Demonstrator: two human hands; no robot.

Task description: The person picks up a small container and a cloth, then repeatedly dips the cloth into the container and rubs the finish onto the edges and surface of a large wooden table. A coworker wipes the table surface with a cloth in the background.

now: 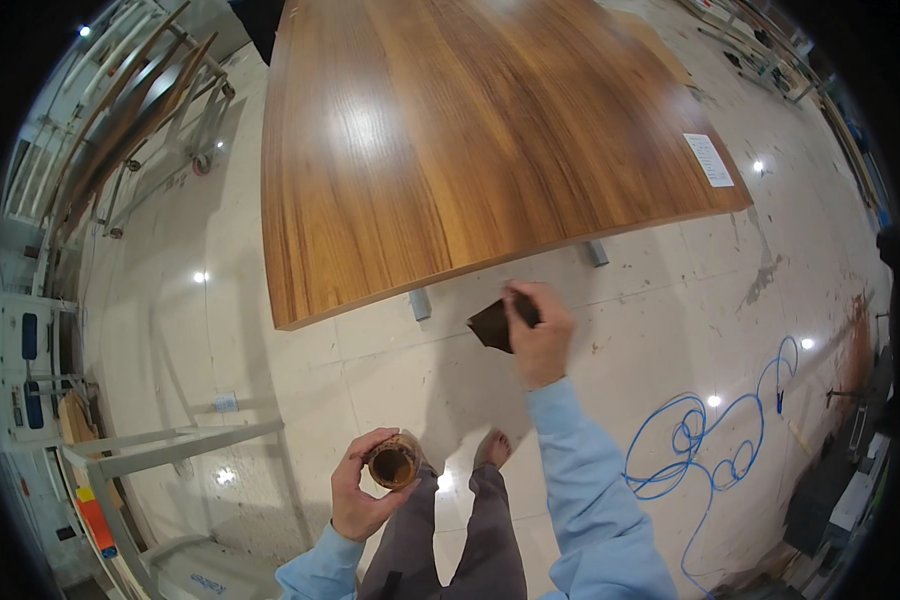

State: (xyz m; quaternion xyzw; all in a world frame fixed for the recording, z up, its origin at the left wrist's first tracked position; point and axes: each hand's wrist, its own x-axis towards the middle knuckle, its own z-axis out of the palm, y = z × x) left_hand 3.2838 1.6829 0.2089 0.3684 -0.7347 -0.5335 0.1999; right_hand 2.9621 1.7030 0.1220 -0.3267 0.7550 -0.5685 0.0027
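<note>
My left hand [358, 495] is wrapped round a small open jar [394, 464] with a stained rim and brown contents, held low in front of my legs. Between the thumb and fingers of my right hand [543, 338] is a dark brown flat piece [492, 327], which could be cloth or abrasive sheet. That hand is just off the near edge of a large glossy wood-grain tabletop [470, 150], apart from it. A white printed label [708, 160] lies on the top's right corner. Beneath the near edge, two grey support ends [420, 304] stick out.
A grey metal frame [190, 440] stands at the lower left. Coiled blue hose [680, 450] lies on the tiled floor [370, 390] to my right. Wheeled racks with boards [145, 110] are at the far left. A dark box-like unit [820, 500] stands at the right.
</note>
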